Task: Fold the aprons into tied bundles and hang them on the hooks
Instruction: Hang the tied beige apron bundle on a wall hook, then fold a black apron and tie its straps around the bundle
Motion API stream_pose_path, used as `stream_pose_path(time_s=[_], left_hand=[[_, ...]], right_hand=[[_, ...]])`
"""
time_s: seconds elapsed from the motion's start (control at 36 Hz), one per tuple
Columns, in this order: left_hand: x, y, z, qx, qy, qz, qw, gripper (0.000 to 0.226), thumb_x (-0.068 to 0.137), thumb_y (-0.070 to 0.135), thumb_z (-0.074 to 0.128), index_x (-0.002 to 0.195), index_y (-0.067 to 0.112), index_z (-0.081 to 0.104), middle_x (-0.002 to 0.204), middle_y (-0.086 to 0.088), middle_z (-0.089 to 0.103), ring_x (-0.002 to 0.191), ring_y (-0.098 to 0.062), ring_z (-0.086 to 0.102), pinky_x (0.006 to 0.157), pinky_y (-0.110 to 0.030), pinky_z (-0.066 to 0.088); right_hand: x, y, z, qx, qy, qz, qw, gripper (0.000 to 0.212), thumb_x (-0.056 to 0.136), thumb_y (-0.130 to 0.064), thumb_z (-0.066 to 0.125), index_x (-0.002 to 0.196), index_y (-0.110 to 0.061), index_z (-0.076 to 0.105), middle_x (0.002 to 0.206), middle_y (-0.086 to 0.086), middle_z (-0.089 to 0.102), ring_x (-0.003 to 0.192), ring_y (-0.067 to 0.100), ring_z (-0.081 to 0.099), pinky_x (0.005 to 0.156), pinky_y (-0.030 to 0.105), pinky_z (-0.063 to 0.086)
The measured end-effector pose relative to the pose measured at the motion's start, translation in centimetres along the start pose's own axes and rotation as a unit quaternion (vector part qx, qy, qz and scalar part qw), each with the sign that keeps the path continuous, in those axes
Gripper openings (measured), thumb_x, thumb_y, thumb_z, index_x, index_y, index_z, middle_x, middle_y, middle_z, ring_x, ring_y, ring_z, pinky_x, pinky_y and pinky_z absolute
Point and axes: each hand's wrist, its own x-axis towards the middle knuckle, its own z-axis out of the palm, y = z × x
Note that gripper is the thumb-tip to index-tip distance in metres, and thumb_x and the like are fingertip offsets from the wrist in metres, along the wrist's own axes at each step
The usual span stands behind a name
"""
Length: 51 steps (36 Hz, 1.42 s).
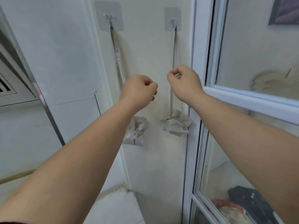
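Observation:
Two grey apron bundles hang by their straps on a white wall. The left bundle hangs from the left adhesive hook, and my left forearm partly hides it. From the right hook hangs the right bundle, tied with a knot. My right hand is curled at the right bundle's strap and pinches it between thumb and fingers. My left hand is a closed fist between the two straps, with nothing visible in it.
A white-framed glass door stands close to the right of the right bundle. Behind its glass lie dark and red items. On the left are a vent grille and a metal rail.

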Motion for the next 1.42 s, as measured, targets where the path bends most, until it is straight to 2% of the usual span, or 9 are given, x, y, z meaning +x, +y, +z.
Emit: stream_pose_path(time_s=[0.22, 0.39, 0.5, 0.83, 1.03, 1.17, 1.28, 1.33, 1.42], left_hand=[[-5.6, -4.0, -7.5, -0.036, 0.036, -0.011, 0.999, 0.016, 0.086, 0.02, 0.055, 0.079, 0.018, 0.069, 0.07, 0.008, 0.069, 0.059, -0.005, 0.066, 0.059, -0.026, 0.05], [-10.6, -10.2, -16.4, -0.027, 0.086, -0.073, 0.993, 0.017, 0.087, 0.02, 0.055, 0.079, 0.016, 0.069, 0.066, 0.01, 0.067, 0.056, -0.002, 0.063, 0.06, -0.026, 0.048], [-15.2, -16.1, -24.1, -0.015, 0.113, -0.135, 0.984, 0.017, 0.088, 0.019, 0.056, 0.078, 0.016, 0.069, 0.065, 0.01, 0.066, 0.055, -0.004, 0.062, 0.061, -0.028, 0.048], [-30.0, -30.6, -42.8, 0.055, 0.158, -0.284, 0.944, 0.017, 0.089, 0.019, 0.056, 0.079, 0.013, 0.069, 0.071, 0.007, 0.067, 0.06, -0.007, 0.063, 0.062, -0.026, 0.048], [-35.3, -36.4, -49.2, 0.071, 0.184, -0.35, 0.916, 0.017, 0.089, 0.018, 0.056, 0.085, 0.009, 0.07, 0.085, -0.005, 0.07, 0.079, -0.02, 0.062, 0.078, -0.039, 0.053], [-36.6, -40.3, -51.1, 0.076, 0.19, -0.369, 0.906, 0.023, 0.091, 0.023, 0.058, 0.113, 0.018, 0.064, 0.108, 0.001, 0.066, 0.099, -0.015, 0.061, 0.089, -0.028, 0.048], [-36.5, -43.5, -53.6, 0.091, 0.204, -0.377, 0.899, 0.032, 0.091, 0.025, 0.059, 0.122, 0.019, 0.06, 0.119, 0.004, 0.059, 0.105, -0.012, 0.058, 0.091, -0.024, 0.045], [-36.1, -45.2, -55.2, 0.125, 0.207, -0.379, 0.893, 0.036, 0.09, 0.023, 0.059, 0.126, 0.019, 0.058, 0.126, 0.0, 0.055, 0.099, -0.01, 0.058, 0.083, -0.015, 0.043], [-35.5, -47.6, -57.1, 0.267, 0.166, -0.42, 0.851, 0.055, 0.089, 0.032, 0.061, 0.14, 0.023, 0.043, 0.149, -0.01, 0.028, 0.131, -0.026, 0.038, 0.104, -0.031, 0.033]], right_hand=[[-4.7, -5.9, 6.2, 0.046, -0.025, -0.016, 0.999, 0.009, 0.089, -0.023, 0.052, 0.087, -0.019, 0.059, 0.072, -0.004, 0.058, 0.069, 0.014, 0.052, 0.058, 0.024, 0.038], [-10.4, -12.0, 13.3, 0.106, -0.09, -0.029, 0.99, 0.008, 0.09, -0.022, 0.052, 0.085, -0.021, 0.058, 0.07, -0.003, 0.06, 0.059, 0.003, 0.052, 0.054, 0.013, 0.039], [-15.6, -16.5, 21.0, 0.124, -0.166, -0.014, 0.978, 0.009, 0.09, -0.022, 0.051, 0.088, -0.019, 0.059, 0.073, -0.002, 0.06, 0.065, 0.011, 0.052, 0.059, 0.023, 0.04], [-30.9, -28.5, 41.4, 0.147, -0.353, -0.019, 0.924, 0.009, 0.089, -0.021, 0.055, 0.087, -0.019, 0.064, 0.073, -0.001, 0.062, 0.074, 0.017, 0.055, 0.067, 0.025, 0.039], [-35.8, -33.0, 48.1, 0.135, -0.445, -0.024, 0.885, 0.008, 0.09, -0.021, 0.056, 0.083, -0.02, 0.062, 0.081, 0.001, 0.063, 0.079, 0.017, 0.056, 0.063, 0.024, 0.039], [-37.2, -34.8, 51.8, 0.089, -0.512, -0.024, 0.854, 0.025, 0.09, -0.017, 0.052, 0.095, 0.005, 0.064, 0.076, 0.004, 0.054, 0.073, 0.017, 0.048, 0.063, 0.026, 0.039], [-37.1, -36.6, 54.8, 0.105, -0.517, 0.017, 0.849, 0.023, 0.089, -0.015, 0.052, 0.092, 0.005, 0.062, 0.074, 0.0, 0.053, 0.069, 0.016, 0.047, 0.071, 0.03, 0.043], [-36.6, -37.4, 56.4, 0.115, -0.517, 0.028, 0.848, 0.027, 0.088, -0.012, 0.051, 0.094, 0.014, 0.057, 0.076, 0.006, 0.048, 0.068, 0.017, 0.041, 0.067, 0.029, 0.038], [-35.7, -38.1, 58.5, 0.101, -0.521, 0.032, 0.847, 0.025, 0.087, -0.013, 0.051, 0.088, 0.011, 0.057, 0.078, 0.007, 0.049, 0.069, 0.017, 0.041, 0.066, 0.033, 0.042]])
